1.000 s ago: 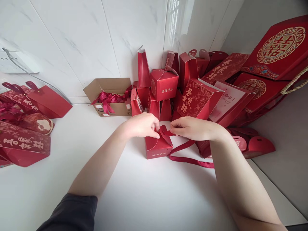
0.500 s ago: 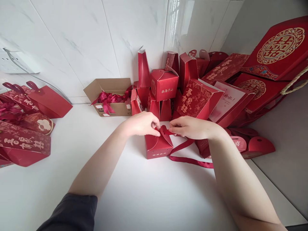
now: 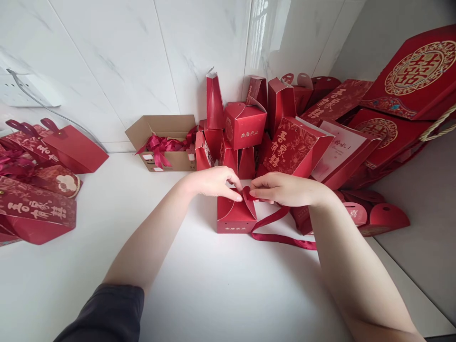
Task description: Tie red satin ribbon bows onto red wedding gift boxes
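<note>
A small red gift box [image 3: 236, 219] with curved top flaps stands upright on the white table, gold characters on its front. My left hand [image 3: 219, 183] is at the top left of the box, thumb and fingers closed around the upper flaps. From the right, my right hand [image 3: 274, 186] pinches a dark red ribbon at the top of the flaps. The ribbon [image 3: 281, 241] trails from the box's right side in a loop on the table and passes behind my right forearm. My fingers hide part of the flaps.
Behind the box, several red gift boxes [image 3: 245, 124] are stacked by the tiled wall. A cardboard box [image 3: 171, 164] holds more ribbons. Red gift boxes [image 3: 42, 204] also lie at the left, below a wall socket [image 3: 26, 90]. Large red bags [image 3: 413, 76] stand at the right.
My left thumb has moved right, onto the top of the flaps. My right fingers have closed in on the flaps, and less ribbon shows between them and the box.
</note>
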